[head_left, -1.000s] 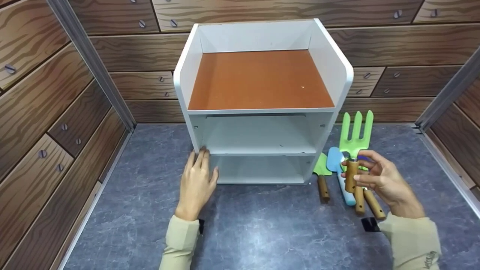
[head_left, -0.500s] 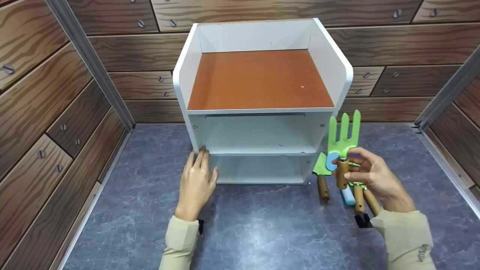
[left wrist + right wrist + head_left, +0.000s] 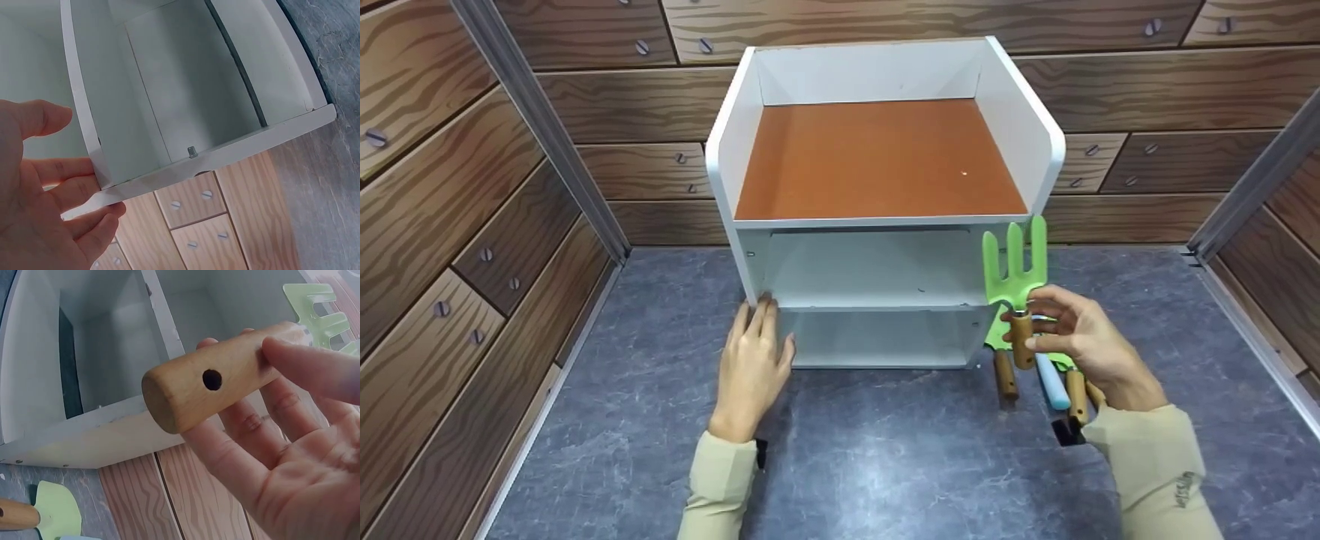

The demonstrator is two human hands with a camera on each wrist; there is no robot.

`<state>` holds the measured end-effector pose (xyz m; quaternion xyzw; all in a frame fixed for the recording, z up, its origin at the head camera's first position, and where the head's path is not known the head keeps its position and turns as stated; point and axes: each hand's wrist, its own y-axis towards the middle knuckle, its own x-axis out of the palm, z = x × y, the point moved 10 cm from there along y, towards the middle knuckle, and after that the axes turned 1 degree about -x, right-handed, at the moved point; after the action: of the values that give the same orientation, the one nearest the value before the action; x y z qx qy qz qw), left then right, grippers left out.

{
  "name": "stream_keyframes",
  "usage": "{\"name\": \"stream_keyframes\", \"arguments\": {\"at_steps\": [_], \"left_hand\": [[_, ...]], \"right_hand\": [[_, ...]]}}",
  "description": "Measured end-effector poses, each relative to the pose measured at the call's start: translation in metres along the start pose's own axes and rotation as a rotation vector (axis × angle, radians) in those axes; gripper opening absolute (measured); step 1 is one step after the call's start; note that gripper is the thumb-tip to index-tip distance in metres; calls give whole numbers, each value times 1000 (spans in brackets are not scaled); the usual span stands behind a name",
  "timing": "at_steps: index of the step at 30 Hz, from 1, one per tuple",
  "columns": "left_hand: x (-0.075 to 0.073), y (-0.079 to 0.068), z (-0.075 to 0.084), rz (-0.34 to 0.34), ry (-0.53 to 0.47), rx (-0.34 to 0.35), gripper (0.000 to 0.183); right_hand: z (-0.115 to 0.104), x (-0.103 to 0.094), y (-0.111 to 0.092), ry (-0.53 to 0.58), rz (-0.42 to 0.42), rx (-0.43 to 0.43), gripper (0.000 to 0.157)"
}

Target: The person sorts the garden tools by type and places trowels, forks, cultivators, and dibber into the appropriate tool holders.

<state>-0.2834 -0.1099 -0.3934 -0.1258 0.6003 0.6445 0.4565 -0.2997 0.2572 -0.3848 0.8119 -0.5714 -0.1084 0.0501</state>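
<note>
In the head view my right hand [image 3: 1091,345] pinches the wooden handle of a green three-pronged hand fork [image 3: 1015,285]. The fork stands prongs up before the right front edge of a white shelf unit [image 3: 877,266]. Thumb and fingers close on the handle [image 3: 219,377] in the right wrist view. My left hand [image 3: 751,375] touches the unit's lower left front edge with extended fingers. Seen from the left wrist, these fingers [image 3: 73,194] lie on both sides of the left panel, near the middle board, with the thumb apart.
Beside the unit's right lie a green trowel [image 3: 1004,375], a tool with a light blue handle [image 3: 1053,382] and wooden-handled tools [image 3: 1078,394], partly hidden by my right hand. The unit has an orange-brown top board [image 3: 881,161]. Wood-patterned walls [image 3: 1185,90] enclose the grey floor [image 3: 870,465].
My right hand has carried the hand fork leftward, from above the loose tools to the unit's right front edge. My left hand has stayed in place.
</note>
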Motion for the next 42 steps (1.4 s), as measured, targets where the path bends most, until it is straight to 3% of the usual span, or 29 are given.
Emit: {"name": "stream_keyframes", "arguments": {"at_steps": [5, 18, 26, 42], "left_hand": [[-1, 1, 0, -7, -3, -6, 52], [0, 2, 1, -5, 2, 5, 52], [0, 0, -1, -9, -8, -14, 51], [0, 1, 0, -14, -7, -12, 51]], "right_hand": [[-2, 4, 3, -61, 5, 10, 49], [-7, 25, 15, -19, -87, -3, 46], [-6, 32, 21, -136, -51, 61, 46], [-18, 53, 34, -93, -122, 75, 48]]}}
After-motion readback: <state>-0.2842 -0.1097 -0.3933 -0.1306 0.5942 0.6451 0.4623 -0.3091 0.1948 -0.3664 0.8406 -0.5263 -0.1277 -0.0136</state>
